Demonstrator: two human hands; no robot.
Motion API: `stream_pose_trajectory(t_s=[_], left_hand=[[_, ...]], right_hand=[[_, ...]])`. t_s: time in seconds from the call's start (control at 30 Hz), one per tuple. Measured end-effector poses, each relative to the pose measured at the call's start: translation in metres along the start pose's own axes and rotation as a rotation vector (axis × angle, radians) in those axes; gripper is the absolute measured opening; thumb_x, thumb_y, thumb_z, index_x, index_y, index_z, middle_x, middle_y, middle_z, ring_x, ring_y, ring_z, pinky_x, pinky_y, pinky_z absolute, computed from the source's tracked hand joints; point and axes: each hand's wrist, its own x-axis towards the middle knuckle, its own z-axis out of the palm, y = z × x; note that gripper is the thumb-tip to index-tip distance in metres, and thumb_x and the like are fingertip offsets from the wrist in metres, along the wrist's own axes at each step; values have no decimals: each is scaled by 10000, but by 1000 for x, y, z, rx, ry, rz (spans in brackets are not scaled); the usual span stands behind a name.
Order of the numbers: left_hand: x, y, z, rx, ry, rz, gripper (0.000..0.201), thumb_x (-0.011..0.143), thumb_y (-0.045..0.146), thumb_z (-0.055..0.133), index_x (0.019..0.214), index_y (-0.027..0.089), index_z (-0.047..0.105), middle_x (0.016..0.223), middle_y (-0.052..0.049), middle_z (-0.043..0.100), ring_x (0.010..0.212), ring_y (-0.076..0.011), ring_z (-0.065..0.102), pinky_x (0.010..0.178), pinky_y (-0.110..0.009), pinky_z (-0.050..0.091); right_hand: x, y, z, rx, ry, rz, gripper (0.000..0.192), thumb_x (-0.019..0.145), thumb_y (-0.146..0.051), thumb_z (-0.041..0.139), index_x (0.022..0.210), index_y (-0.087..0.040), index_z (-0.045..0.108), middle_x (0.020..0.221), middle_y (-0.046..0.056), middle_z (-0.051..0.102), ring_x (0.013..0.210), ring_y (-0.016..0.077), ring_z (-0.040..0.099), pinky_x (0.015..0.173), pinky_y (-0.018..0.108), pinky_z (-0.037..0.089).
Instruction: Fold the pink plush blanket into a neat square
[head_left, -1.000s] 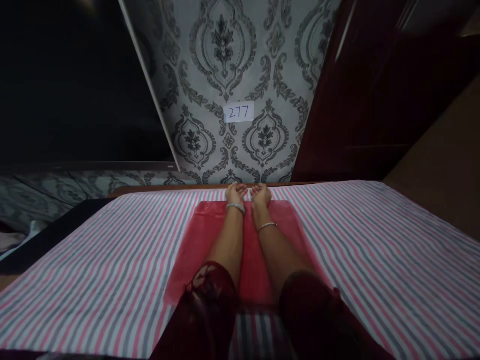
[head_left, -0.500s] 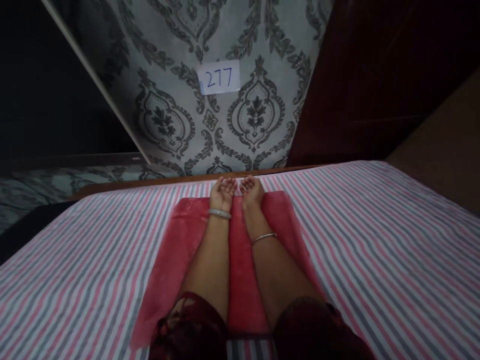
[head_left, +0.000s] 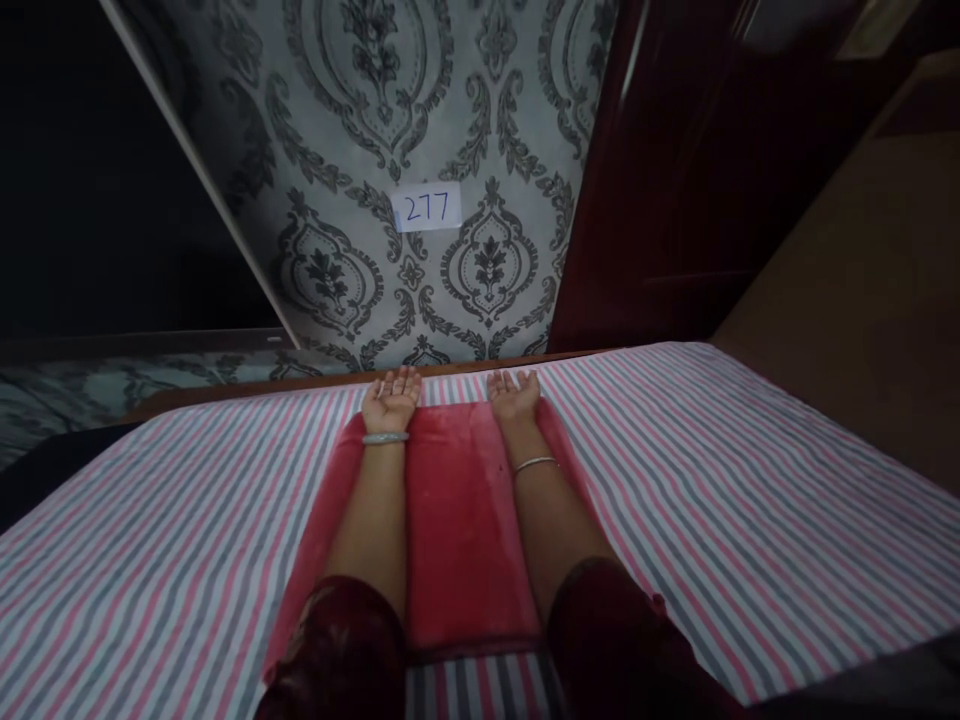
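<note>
striped bed (head_left: 187, 560); hands (head_left: 390, 400) (head_left: 514, 393) flat, palms up

Both hands, left (head_left: 390, 398) and right (head_left: 514, 393), have spread apart, palms up and flat

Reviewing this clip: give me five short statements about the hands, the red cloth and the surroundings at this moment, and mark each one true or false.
1. Both hands lie palm up, fingers spread. True: the left hand and the right hand are open, with nothing in either grip.
2. The red cloth lies on a striped sheet. True.
3. The paper label on the wall reads 314. False: it reads 277.
4. Only the left wrist wears a bracelet. False: each wrist has one.
5. The hands are pressed together. False: they are apart, near the cloth's far corners.
</note>
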Motion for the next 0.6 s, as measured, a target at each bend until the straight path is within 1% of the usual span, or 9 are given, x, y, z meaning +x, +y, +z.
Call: stream_pose_trajectory(t_s=[0.07,0.13,0.23,0.3,0.37,0.43,0.5,0.6], left_hand=[[1,16,-6,25,45,53,126,898,252,403,958,213,508,1087,-115,623,1109,-232,644,782,-379,610],[2,26,-11,67,94,68,126,893,250,401,974,227,495,1137,-115,594,1141,-234,628,797,-379,609],[5,31,-15,174,177,14,145,853,202,448,990,229,484,1221,-130,530,1200,-252,593,857,-398,597],[9,31,-17,237,210,19,141,827,171,478,956,230,481,1228,-115,508,1220,-248,577,909,-403,582],[13,32,-20,268,190,62,107,819,161,494,904,224,482,1186,-100,517,1221,-237,571,943,-389,571],[14,35,-23,260,150,90,94,813,152,496,882,217,491,1138,-106,541,1203,-236,579,938,-376,577],[13,39,-26,212,121,84,118,816,151,475,912,211,507,1128,-126,566,1176,-242,599,903,-380,594],[12,45,-28,128,107,59,176,836,155,420,982,204,506,1144,-147,589,1137,-247,630,846,-394,612]], right_hand=[[5,-7,-4,2,19,-1,310,980,-504,304,1115,-274,463,1134,53,494,894,127,618,734,303,583],[10,-13,-8,-10,39,8,324,980,-508,296,1135,-278,463,1121,59,498,902,139,615,744,328,581],[19,-20,-16,-56,57,40,331,979,-499,307,1157,-277,476,1100,69,514,910,165,614,761,387,576],[25,-26,-21,-83,52,60,341,982,-496,309,1164,-268,486,1097,82,526,923,183,618,758,416,576],[29,-33,-26,-86,35,62,351,991,-496,299,1154,-254,494,1109,96,540,946,189,624,749,405,582],[32,-39,-30,-70,15,49,370,999,-504,280,1127,-239,504,1121,107,556,962,187,630,733,370,590],[33,-45,-33,-26,-4,32,397,1003,-520,266,1100,-225,513,1119,115,570,958,185,632,706,339,596],[35,-50,-35,36,1,20,420,1010,-522,252,1076,-207,520,1090,121,579,924,183,632,653,305,593]])
